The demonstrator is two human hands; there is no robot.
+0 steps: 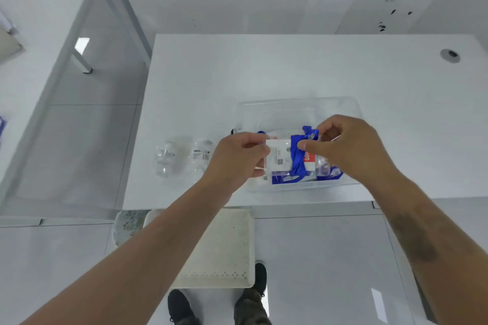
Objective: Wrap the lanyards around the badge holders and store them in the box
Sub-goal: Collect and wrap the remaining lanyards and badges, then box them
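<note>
I hold a clear badge holder (pixel 280 157) with a white card over the clear plastic box (pixel 298 108). My left hand (pixel 237 157) pinches its left edge. A blue lanyard (pixel 298 158) is wound around the holder's right half. My right hand (pixel 346 148) pinches the lanyard's free end at the holder's top right. More blue lanyard and another badge holder (pixel 327 173) lie inside the box beneath my hands.
The white table (pixel 290 71) carries crumpled clear plastic wrappers (pixel 182 157) left of the box. A cable hole (pixel 450 55) sits at the far right. A white stool (pixel 221 248) stands below the table's near edge, by my feet.
</note>
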